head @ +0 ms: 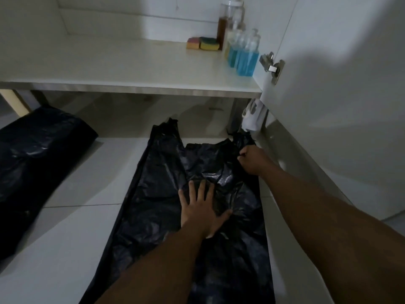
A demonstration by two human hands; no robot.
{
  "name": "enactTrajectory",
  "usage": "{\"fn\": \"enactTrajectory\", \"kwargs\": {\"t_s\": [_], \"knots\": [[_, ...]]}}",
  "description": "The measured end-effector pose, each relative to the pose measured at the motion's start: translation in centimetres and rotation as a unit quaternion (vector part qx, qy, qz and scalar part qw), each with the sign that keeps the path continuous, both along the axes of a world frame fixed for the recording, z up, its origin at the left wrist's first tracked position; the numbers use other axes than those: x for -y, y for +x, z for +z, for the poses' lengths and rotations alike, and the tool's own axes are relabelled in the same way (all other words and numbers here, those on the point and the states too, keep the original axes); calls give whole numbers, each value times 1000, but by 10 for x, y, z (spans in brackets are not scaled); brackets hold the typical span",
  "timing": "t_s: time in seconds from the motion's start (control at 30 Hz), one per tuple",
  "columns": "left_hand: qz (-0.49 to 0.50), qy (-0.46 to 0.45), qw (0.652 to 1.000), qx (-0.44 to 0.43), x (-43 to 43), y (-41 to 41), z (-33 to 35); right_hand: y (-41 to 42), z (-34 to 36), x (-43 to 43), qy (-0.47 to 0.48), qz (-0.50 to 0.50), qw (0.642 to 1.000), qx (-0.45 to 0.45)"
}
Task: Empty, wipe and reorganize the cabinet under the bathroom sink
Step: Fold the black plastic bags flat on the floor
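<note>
A black plastic bag lies spread flat on the white tiled floor in front of the open cabinet. My left hand presses flat on the bag's middle with straight, spread fingers. My right hand pinches the bag's right handle loop near the cabinet door. On the cabinet shelf stand two sponges, a tall bottle of brown liquid and several clear bottles of blue liquid.
A second black bag lies on the floor at the left. The open white cabinet door with its metal hinge stands close on the right. A white cloth-like thing hangs below the hinge side.
</note>
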State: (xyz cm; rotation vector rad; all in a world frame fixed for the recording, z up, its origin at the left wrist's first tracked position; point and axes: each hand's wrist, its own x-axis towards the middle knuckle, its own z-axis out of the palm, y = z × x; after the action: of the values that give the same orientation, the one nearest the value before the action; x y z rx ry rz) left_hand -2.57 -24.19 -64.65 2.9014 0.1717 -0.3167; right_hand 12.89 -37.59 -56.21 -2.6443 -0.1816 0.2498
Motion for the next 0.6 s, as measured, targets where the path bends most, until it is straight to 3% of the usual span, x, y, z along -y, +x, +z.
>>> {"fn": "enactTrajectory", "kwargs": {"t_s": [0.17, 0.23, 0.3, 0.37, 0.43, 0.5, 0.6], "knots": [[7, 18, 999, 40, 1, -5, -9, 9, -11, -3, -31, -9, 999, -41], [5, 25, 999, 36, 0, -5, -6, 13, -12, -5, -1, -22, 999, -35], [4, 21, 999, 34, 0, -5, -5, 23, -9, -9, 105, -70, 992, -28], [3, 19, 999, 37, 1, -5, -6, 33, 2, -8, 272, -155, 948, -60], [2, 19, 999, 39, 2, -5, -6, 42, 12, -4, 378, -187, 899, -114], [4, 20, 999, 41, 1, -5, -7, 45, 17, -1, 393, -180, 894, -120], [7, 17, 999, 36, 1, -6, -5, 53, 8, 4, 383, -205, 901, -19]]}}
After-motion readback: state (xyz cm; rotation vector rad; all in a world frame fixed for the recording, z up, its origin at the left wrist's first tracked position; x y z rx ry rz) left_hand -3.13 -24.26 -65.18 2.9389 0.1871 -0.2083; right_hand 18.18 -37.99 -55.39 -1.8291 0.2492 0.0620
